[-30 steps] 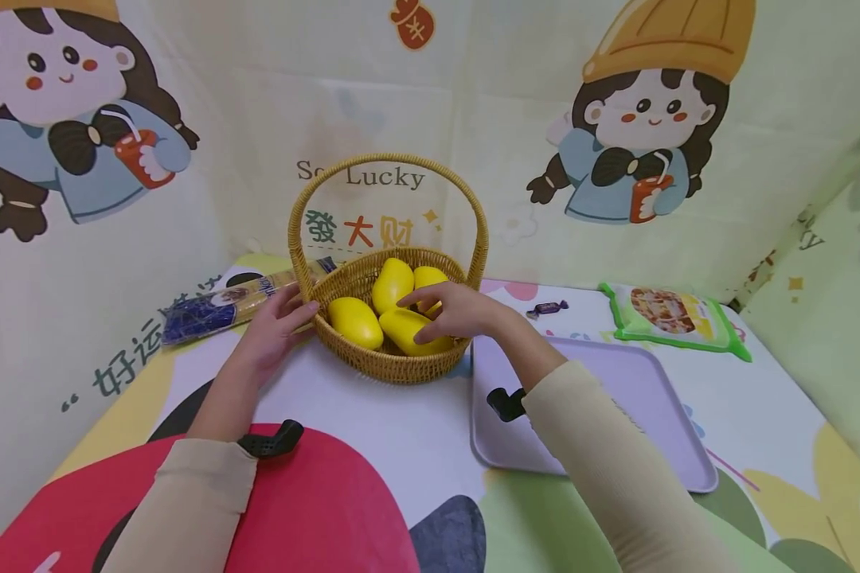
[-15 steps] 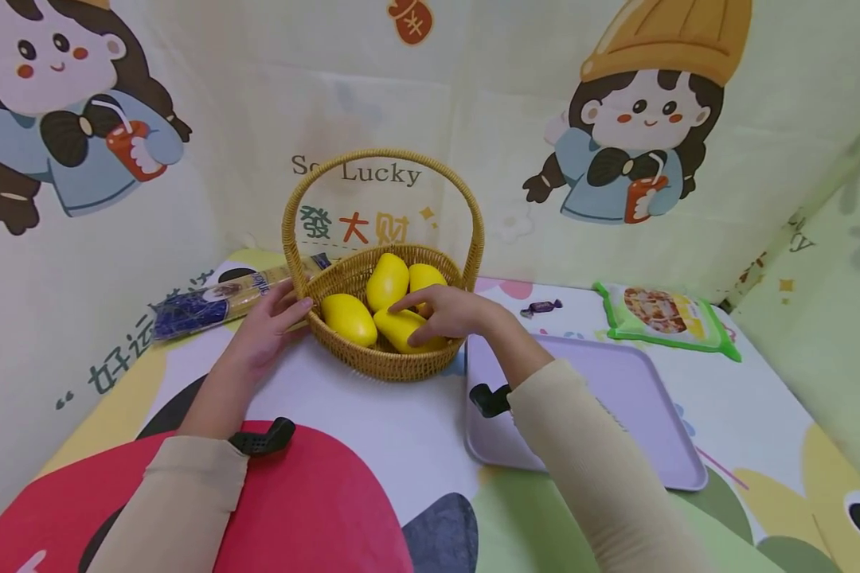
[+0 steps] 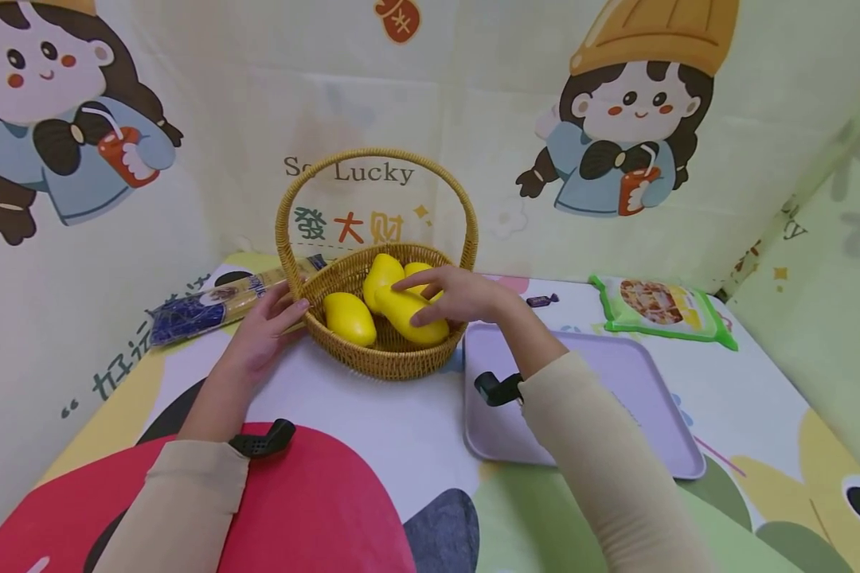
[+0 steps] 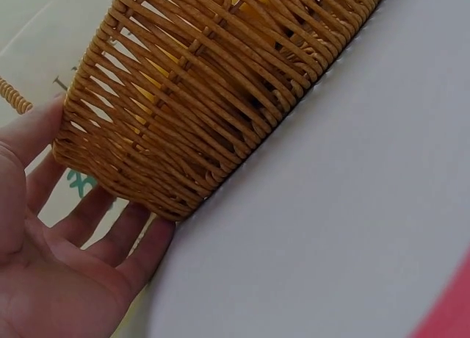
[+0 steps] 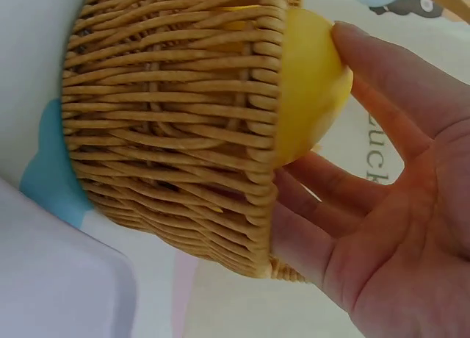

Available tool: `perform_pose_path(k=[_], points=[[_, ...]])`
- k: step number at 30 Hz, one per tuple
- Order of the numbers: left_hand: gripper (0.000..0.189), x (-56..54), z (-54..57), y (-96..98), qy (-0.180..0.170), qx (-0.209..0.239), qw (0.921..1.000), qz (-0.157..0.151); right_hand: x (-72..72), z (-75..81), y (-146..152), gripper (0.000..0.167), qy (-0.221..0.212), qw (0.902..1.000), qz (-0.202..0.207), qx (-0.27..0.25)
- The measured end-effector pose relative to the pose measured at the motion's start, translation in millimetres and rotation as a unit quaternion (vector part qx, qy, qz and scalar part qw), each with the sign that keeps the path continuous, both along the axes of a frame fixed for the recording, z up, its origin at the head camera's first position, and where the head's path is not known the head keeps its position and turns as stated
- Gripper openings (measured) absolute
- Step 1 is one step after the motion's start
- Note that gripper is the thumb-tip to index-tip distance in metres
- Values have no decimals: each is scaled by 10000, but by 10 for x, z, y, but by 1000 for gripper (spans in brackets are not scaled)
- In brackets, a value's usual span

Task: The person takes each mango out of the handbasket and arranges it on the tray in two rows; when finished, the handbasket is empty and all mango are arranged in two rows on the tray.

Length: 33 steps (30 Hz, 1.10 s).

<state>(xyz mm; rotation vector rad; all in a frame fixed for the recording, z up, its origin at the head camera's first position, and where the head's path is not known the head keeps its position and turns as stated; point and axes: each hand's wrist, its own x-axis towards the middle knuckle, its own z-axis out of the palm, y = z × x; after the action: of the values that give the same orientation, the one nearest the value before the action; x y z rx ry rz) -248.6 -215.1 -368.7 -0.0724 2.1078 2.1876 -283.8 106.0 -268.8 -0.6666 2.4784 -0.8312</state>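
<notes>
A wicker basket [image 3: 380, 365] with a tall hoop handle stands on the table with several yellow mangoes in it. My right hand [image 3: 471, 301] reaches over its right rim and grips one mango [image 3: 410, 317] between thumb and fingers; in the right wrist view this mango [image 5: 314, 88] bulges above the rim. Another mango [image 3: 349, 320] lies at the basket's left, and one more [image 3: 383, 274] behind. My left hand [image 3: 256, 334] holds the basket's left end; in the left wrist view the thumb is at the rim and the fingers lie against the woven side.
A lilac tray [image 3: 505, 442] lies right of the basket, under my right forearm. Behind it are a small purple-wrapped candy [image 3: 541, 301] and a green-edged food packet [image 3: 662, 309]. A long clear-and-blue packet [image 3: 208, 309] lies at the left, partly behind my left hand.
The gripped mango has come up a little and now covers part of the mangoes behind it. My left hand stays at the basket. The head view has shifted slightly.
</notes>
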Motion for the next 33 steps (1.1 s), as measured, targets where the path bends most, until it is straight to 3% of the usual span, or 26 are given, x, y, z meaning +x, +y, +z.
perform_pose_path(k=[9, 18, 25, 33], points=[[71, -7, -14, -13, 41, 17, 10000, -28, 72, 152, 70, 56, -41, 9995, 17, -318], [70, -12, -27, -4, 18, 12, 10000, -3, 197, 285, 154, 56, 287, 9984, 299, -387], [70, -7, -28, -20, -21, 96, 10000, 11, 299, 306, 272, 55, 245, 9982, 310, -445], [71, -17, -21, -11, -19, 28, 10000, 28, 400, 288, 537, 57, 616, 9961, 494, -384]])
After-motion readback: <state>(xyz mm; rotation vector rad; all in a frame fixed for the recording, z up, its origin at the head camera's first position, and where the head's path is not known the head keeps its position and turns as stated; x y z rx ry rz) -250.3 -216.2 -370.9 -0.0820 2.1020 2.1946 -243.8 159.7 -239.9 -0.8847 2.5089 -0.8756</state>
